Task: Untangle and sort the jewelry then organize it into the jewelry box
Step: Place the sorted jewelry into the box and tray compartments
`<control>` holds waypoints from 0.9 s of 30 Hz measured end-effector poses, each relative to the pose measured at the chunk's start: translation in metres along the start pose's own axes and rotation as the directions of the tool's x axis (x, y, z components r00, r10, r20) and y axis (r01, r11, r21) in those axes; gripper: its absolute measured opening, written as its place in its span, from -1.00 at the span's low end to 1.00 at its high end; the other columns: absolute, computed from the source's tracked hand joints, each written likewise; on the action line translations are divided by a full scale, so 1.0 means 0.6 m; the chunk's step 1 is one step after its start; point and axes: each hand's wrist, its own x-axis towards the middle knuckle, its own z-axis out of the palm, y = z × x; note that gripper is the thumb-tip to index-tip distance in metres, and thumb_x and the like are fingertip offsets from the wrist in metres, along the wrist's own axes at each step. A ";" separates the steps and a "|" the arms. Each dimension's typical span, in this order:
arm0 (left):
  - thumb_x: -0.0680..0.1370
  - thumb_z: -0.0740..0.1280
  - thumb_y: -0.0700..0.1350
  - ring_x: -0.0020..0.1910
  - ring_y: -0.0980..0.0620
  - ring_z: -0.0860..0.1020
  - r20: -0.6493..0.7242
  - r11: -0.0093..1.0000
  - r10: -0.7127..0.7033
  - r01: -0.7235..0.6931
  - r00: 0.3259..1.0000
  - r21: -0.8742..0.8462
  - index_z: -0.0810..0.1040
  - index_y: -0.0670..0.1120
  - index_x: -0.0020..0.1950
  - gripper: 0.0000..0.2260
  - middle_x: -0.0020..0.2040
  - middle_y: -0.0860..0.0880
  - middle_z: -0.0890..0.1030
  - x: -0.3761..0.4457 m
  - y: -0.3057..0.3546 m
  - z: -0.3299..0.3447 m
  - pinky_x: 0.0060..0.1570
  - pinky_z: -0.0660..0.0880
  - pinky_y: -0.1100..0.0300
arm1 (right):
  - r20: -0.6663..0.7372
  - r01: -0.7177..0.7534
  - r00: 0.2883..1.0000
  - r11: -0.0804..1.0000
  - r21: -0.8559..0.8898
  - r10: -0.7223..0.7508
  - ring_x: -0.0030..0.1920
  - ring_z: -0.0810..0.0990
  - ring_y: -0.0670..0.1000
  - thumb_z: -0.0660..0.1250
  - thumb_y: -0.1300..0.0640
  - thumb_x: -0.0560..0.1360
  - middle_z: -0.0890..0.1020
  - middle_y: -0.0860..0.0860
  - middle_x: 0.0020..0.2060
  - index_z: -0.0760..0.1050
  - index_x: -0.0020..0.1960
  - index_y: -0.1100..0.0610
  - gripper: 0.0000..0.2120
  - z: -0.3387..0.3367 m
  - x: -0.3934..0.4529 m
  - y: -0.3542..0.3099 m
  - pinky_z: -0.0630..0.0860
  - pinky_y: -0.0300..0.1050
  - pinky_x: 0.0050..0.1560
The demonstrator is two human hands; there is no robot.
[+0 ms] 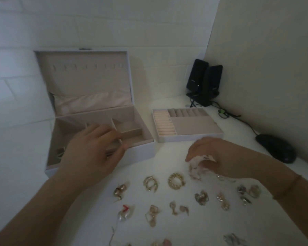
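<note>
An open white jewelry box (142, 153) stands at the left with its lid up and beige compartments inside. My left hand (91, 150) hovers over its front compartments, fingers curled on a thin silvery piece at its palm. Beside the box lies its removable tray (190, 137) with ring rolls. My right hand (210, 157) is above the table in front of the tray and pinches a pale, white-and-gold piece of jewelry (197, 164). Several gold earrings and rings lie spread below, among them a gold hoop pair (150, 182) and a beaded ring (175, 181).
Two black speakers (204, 82) stand in the back right corner with cables running along the wall. A black mouse (276, 148) lies at the right. A small item sits in the box's left compartment (60, 152). The scene is dim.
</note>
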 end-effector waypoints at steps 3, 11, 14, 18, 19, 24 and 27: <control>0.55 0.26 0.07 -0.13 -0.09 0.56 -0.047 1.000 0.023 -0.023 0.999 -0.002 0.66 -0.06 -0.07 -0.74 -0.13 0.01 0.64 -0.001 -0.002 0.002 -0.14 0.51 0.03 | 0.210 0.128 0.969 0.991 0.030 -0.132 0.25 0.35 -0.26 0.40 0.16 0.45 0.44 -0.35 0.20 0.49 0.19 -0.24 -0.59 0.005 -0.011 -0.011 0.28 -0.23 0.33; 0.53 0.34 0.01 -0.14 -0.08 0.55 -0.113 1.000 0.025 -0.026 0.993 -0.012 0.67 -0.07 -0.09 -0.82 -0.14 0.02 0.64 -0.002 -0.001 0.002 -0.15 0.50 0.04 | 0.152 0.105 0.982 0.993 0.054 -0.112 0.15 0.43 -0.21 0.43 0.11 0.45 0.52 -0.18 0.11 0.59 0.10 -0.05 -0.76 0.015 0.009 -0.012 0.35 -0.26 0.23; 0.53 0.34 0.01 -0.14 -0.07 0.55 -0.131 0.999 0.030 -0.033 0.991 -0.024 0.67 -0.06 -0.10 -0.82 -0.15 0.03 0.64 -0.002 0.000 0.002 -0.14 0.50 0.05 | 0.103 0.139 0.984 0.989 0.043 -0.143 0.07 0.49 -0.18 0.42 0.17 0.46 0.58 -0.12 0.02 0.63 0.00 0.03 -0.86 0.020 0.016 -0.011 0.38 -0.38 0.14; 0.54 0.35 -0.09 -0.19 -0.07 0.56 -0.247 0.985 0.056 -0.094 0.967 -0.146 0.67 -0.13 -0.15 -0.84 -0.19 0.01 0.63 -0.003 -0.001 0.001 -0.14 0.50 0.04 | 0.042 0.106 0.993 0.994 0.011 -0.106 0.00 0.52 -0.18 0.40 0.23 0.46 0.63 -0.09 -0.04 0.65 -0.06 0.07 -0.89 0.024 0.022 -0.014 0.36 -0.48 0.06; 0.55 0.34 -0.14 -0.21 -0.07 0.56 -0.306 0.970 0.055 -0.123 0.950 -0.209 0.67 -0.17 -0.18 -0.83 -0.20 -0.02 0.63 -0.005 -0.001 -0.001 -0.14 0.49 0.04 | 0.033 0.090 0.995 0.996 0.028 -0.091 -0.03 0.55 -0.16 0.41 0.24 0.45 0.64 -0.10 -0.06 0.66 -0.07 0.06 -0.88 0.021 0.023 -0.015 0.40 -0.44 0.04; 0.54 0.31 -0.26 -0.27 -0.07 0.54 -0.449 0.932 -0.115 -0.060 0.886 -0.358 0.63 -0.24 -0.24 -0.81 -0.27 -0.08 0.60 -0.012 -0.002 -0.012 -0.19 0.45 0.10 | -0.099 0.083 0.993 0.985 0.148 -0.069 -0.16 0.62 -0.13 0.47 0.21 0.41 0.65 -0.18 -0.18 0.65 -0.13 -0.04 -0.84 -0.028 0.037 -0.040 0.54 -0.28 -0.10; 0.57 0.28 -0.13 -0.29 0.09 0.54 -0.426 0.851 -0.295 0.033 0.855 -0.523 0.61 -0.10 -0.21 -0.81 -0.31 0.03 0.60 -0.011 -0.003 -0.017 -0.26 0.44 0.22 | -0.209 0.086 0.977 0.961 0.263 -0.030 -0.11 0.65 -0.18 0.46 0.11 0.40 0.67 -0.20 -0.17 0.63 -0.15 -0.14 -0.86 -0.064 0.067 -0.080 0.55 -0.32 -0.03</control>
